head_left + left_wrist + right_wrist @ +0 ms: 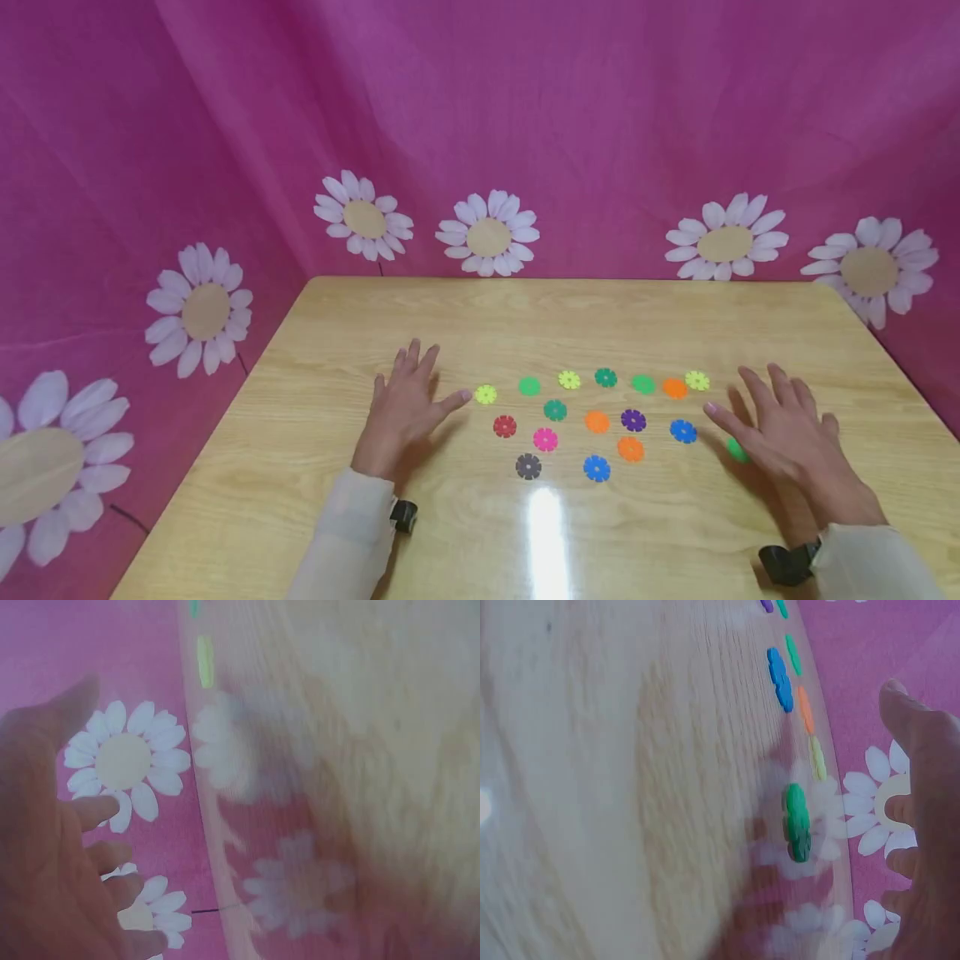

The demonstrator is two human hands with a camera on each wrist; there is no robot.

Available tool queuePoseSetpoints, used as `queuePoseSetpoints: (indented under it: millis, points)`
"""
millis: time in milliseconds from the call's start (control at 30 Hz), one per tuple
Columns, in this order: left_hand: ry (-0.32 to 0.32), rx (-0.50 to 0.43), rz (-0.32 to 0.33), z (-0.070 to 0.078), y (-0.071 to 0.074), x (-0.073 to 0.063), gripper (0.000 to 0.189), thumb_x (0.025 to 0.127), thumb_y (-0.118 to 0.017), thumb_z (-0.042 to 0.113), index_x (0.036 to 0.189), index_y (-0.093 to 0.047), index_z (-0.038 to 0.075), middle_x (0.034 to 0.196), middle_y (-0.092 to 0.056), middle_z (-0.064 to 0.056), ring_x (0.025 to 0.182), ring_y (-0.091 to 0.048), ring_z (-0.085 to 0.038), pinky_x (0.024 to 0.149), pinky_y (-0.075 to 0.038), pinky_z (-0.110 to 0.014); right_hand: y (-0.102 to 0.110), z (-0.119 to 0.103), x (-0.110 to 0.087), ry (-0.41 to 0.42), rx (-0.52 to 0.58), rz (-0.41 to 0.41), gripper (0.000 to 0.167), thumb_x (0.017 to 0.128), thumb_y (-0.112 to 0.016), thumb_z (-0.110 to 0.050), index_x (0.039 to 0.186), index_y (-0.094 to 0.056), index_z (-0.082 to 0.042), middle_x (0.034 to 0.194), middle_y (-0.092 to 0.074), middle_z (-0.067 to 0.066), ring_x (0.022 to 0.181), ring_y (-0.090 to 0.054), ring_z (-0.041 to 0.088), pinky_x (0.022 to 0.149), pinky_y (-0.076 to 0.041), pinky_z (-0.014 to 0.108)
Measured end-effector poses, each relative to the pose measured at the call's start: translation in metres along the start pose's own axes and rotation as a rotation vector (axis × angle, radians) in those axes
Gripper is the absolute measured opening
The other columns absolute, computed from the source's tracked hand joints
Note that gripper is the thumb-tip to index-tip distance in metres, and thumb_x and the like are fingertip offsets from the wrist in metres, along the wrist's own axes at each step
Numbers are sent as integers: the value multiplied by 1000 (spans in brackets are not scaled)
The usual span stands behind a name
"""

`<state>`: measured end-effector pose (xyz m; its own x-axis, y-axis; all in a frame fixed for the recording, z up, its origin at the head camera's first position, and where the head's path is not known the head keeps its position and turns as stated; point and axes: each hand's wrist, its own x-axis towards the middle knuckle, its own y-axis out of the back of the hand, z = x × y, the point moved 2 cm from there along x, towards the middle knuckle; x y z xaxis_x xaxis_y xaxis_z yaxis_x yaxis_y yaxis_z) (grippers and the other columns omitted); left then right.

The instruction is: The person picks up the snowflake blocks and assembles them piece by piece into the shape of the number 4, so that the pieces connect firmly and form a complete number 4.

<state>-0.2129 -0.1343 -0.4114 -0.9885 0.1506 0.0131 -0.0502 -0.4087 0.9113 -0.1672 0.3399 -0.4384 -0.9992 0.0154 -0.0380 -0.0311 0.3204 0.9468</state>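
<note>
Several flat notched plastic discs in many colours lie spread on the table between my two hands. My left hand (405, 410) hovers at the left with fingers spread, its thumb tip beside a yellow disc (486, 394). On the other side my right hand (795, 433) is held with fingers apart, partly covering a green disc (737, 451). A blue disc (683, 431) lies left of its thumb. Among the others are a red disc (505, 427), a pink disc (545, 440), a purple disc (633, 420) and a dark grey disc (528, 467). Neither hand holds anything.
The wooden table (300, 467) has a glossy top with a bright reflection near its front. A magenta curtain (585, 117) printed with white daisies hangs behind and along the left side. Dark bands (789, 565) sit at both wrists.
</note>
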Motion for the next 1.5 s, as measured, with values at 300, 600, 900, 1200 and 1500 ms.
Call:
queuePoseSetpoints:
  millis: [300,600,900,1200,1500]
  points:
    - [-14,-119,-78,14,-6,-7,86,86,-69,59,153,-40,13,159,-32,-10,144,-30,-32,111,-30,-57,6,-17,2,68,34,25,92,99,-43,-62,152,-19,9,151,-8,43,135,-7,64,99,-13,80]
    - [-19,-213,-103,23,-12,-13,79,83,-76,54,146,-51,12,147,-49,-9,135,-44,-30,108,-38,-51,3,-29,-1,101,73,30,86,101,-43,-57,151,-24,10,153,-12,41,137,-11,61,100,-18,78]
    - [-118,-206,-190,35,-19,-19,67,83,-79,45,135,-61,7,107,-66,-4,94,-59,-21,86,-52,-39,0,-47,-5,137,98,41,80,101,-48,-54,145,-35,12,151,-20,39,136,-18,57,99,-24,76]
    - [-205,-268,-309,51,-29,-21,47,84,-83,31,122,-69,8,76,-62,4,63,-56,-12,60,-49,-27,1,-66,-7,150,123,5,76,98,-59,-49,140,-44,13,148,-28,38,133,-27,56,100,-29,73]
    - [-275,-204,-283,60,-38,-22,36,81,-85,30,106,-72,7,71,-59,6,65,-52,-8,65,-47,-25,-2,-72,-9,175,113,17,72,96,-63,-46,137,-48,12,147,-32,37,132,-30,55,101,-30,71]
